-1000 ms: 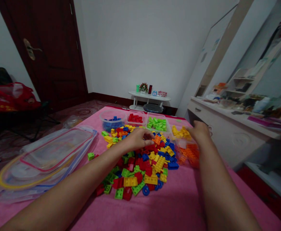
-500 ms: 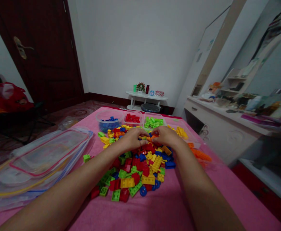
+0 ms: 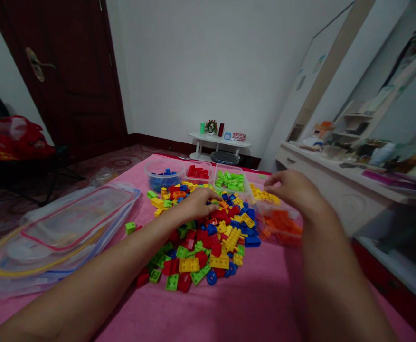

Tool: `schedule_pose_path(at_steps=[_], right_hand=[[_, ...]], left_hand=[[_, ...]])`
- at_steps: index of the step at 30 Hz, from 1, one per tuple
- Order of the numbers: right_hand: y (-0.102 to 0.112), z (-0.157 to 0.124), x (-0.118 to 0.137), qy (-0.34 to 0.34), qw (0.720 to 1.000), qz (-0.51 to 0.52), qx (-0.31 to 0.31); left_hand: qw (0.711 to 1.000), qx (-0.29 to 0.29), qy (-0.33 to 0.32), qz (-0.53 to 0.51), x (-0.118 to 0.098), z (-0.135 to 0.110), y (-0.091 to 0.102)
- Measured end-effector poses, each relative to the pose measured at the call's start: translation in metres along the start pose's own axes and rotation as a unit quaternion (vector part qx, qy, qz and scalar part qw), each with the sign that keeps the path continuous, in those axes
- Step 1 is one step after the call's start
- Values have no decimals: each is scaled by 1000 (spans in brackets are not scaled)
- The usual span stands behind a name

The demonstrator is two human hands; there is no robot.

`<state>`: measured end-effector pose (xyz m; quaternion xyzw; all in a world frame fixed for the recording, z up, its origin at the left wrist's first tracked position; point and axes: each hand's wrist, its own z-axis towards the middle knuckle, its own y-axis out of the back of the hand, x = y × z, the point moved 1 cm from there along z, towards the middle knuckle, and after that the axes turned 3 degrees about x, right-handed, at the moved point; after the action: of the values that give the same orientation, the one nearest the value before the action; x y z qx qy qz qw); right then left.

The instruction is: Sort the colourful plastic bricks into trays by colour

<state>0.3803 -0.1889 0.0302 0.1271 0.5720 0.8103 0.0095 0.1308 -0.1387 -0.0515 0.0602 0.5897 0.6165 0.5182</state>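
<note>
A pile of loose toy bricks (image 3: 208, 237) in red, yellow, green and blue lies on the pink cloth (image 3: 250, 304). My left hand (image 3: 195, 203) rests on the far side of the pile. Its fingers are curled down among the bricks beside an orange brick (image 3: 223, 205), and what they grip is hidden. My right hand (image 3: 293, 190) hovers above a clear tub of orange bricks (image 3: 281, 224) with its back towards me. Its fingers are bent inward, and I cannot see what is in them.
Behind the pile stand tubs of blue bricks (image 3: 163, 174), red bricks (image 3: 198, 173), green bricks (image 3: 231, 181) and yellow bricks (image 3: 263, 194). Clear zip bags (image 3: 65, 228) lie at the left, with one green brick (image 3: 130, 228) beside them. A white dresser (image 3: 332, 190) flanks the right.
My hands met over an orange piece at the pile's far side. Then my right hand swung right and up over the orange tub, while my left hand stayed on the pile.
</note>
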Motion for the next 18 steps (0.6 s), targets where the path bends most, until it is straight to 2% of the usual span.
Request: schedule_pose_path(at_steps=[4, 7, 9, 13, 15, 18], right_hand=[[-44, -9, 56, 151, 982, 27, 113], [-77, -18, 77, 185, 972, 0, 148], [-89, -22, 80, 188, 971, -19, 147], [-89, -19, 75, 162, 973, -25, 164], [-83, -15, 72, 144, 974, -32, 175], [-73, -9, 70, 126, 981, -9, 144]], left_hand=[[999, 51, 1, 13, 5, 1, -3], [996, 88, 6, 5, 7, 0, 4], [994, 104, 18, -16, 11, -1, 17], [995, 88, 51, -3, 25, -6, 55], [991, 71, 94, 67, 33, -11, 72], [964, 63, 171, 194, 40, -17, 85]])
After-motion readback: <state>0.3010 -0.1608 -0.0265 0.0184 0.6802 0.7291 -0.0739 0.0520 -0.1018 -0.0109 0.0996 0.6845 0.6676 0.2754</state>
